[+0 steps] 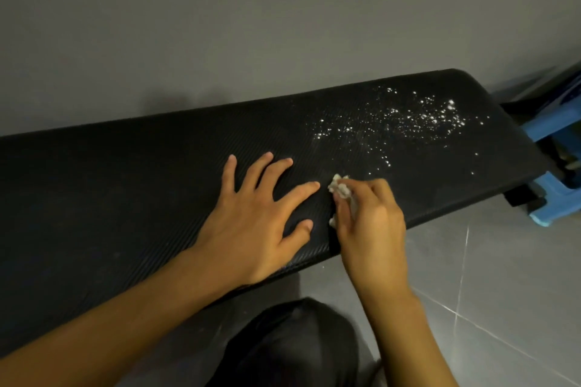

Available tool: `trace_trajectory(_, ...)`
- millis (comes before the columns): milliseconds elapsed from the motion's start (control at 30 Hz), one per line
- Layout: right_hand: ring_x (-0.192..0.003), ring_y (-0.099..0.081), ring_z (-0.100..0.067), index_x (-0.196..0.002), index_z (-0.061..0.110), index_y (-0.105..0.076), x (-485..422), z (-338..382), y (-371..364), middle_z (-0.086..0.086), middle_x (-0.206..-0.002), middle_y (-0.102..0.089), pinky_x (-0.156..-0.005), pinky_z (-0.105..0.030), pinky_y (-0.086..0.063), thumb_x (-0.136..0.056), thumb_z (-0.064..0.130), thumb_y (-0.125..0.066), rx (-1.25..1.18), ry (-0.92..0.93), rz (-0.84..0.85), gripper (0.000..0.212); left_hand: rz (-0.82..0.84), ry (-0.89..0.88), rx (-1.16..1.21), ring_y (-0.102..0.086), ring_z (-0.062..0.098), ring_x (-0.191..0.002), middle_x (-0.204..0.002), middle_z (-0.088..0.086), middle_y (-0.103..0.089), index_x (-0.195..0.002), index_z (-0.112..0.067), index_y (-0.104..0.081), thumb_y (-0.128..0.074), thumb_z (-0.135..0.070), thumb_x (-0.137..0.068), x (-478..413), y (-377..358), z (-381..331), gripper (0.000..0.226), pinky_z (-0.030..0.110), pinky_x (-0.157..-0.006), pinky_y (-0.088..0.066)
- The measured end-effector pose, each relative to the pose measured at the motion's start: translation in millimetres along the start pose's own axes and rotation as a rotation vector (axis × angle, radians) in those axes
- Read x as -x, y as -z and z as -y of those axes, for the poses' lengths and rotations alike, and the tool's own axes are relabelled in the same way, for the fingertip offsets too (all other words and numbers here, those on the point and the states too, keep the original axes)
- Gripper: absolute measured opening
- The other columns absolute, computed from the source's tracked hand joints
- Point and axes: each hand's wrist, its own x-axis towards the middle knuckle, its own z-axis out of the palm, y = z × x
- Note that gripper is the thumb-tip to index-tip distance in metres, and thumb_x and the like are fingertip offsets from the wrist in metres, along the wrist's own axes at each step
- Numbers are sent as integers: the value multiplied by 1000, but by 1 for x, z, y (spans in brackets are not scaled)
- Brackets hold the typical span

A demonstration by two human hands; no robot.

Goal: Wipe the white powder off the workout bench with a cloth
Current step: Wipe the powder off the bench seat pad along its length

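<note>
A long black padded workout bench (125, 198) runs along a grey wall (251, 25), above a grey tiled floor (487, 276). A blue plastic stool (547, 126) stands just past the bench's right end. The person's left hand (251, 223) lies flat on the middle of the bench, fingers straight and spread. The right hand (371, 223), at the bench's front edge, curls its fingers around a crumpled white cloth (341, 188) touching the pad. White powder (408, 119) speckles the bench's right part, beyond the cloth.

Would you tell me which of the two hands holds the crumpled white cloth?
The right hand pinches the crumpled white cloth; the left hand lies flat, fingers spread.
</note>
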Motion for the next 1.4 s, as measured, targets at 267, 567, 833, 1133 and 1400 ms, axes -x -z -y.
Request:
trace_trajectory(267,-76,-62,-19,-106,17,-71,-8,-6,22,3,-94,-58,-64,-30,-47,-93,22,-65,43,120,189,15,74,31,-20,0,31,-155,-165,7,-13,-155,-43,-18,-11,-66,-87,-6,5,-8,72,67,-121,-2)
trace_trajectory(567,-81,-62,-28,-112,14,-70,-41,-1,5,-3,-99,-56,-63,-30,-38,-95,21,-60,129,79,125,20,-14,133,29,-5,29,-155,-163,6,-20,-152,-36,-28,-23,-68,-89,-28,1,-16,70,65,-122,-2)
trace_trajectory(833,-82,-65,-29,-108,13,-70,-79,4,-10,-3,-100,-54,-69,-35,-51,-96,20,-59,70,144,145,18,-40,174,-12,-2,26,-156,-166,5,-15,-156,-27,-23,-11,-68,-89,-24,-4,-21,79,64,-122,-2)
trace_trajectory(1133,-86,-62,-21,-108,18,-72,-63,0,-5,-1,-101,-60,-74,-36,-51,-93,22,-64,20,167,164,17,-88,187,37,-13,26,-154,-161,2,-28,-148,-30,-36,-29,-71,-88,-27,-3,-18,72,66,-121,-3)
trace_trajectory(1400,-89,-62,-31,-111,10,-69,-107,11,-27,-9,-105,-59,-68,-32,-43,-95,21,-60,111,162,130,21,-90,178,54,-6,24,-155,-163,1,-22,-150,-33,-30,-24,-71,-88,-27,-3,-16,73,63,-122,-1)
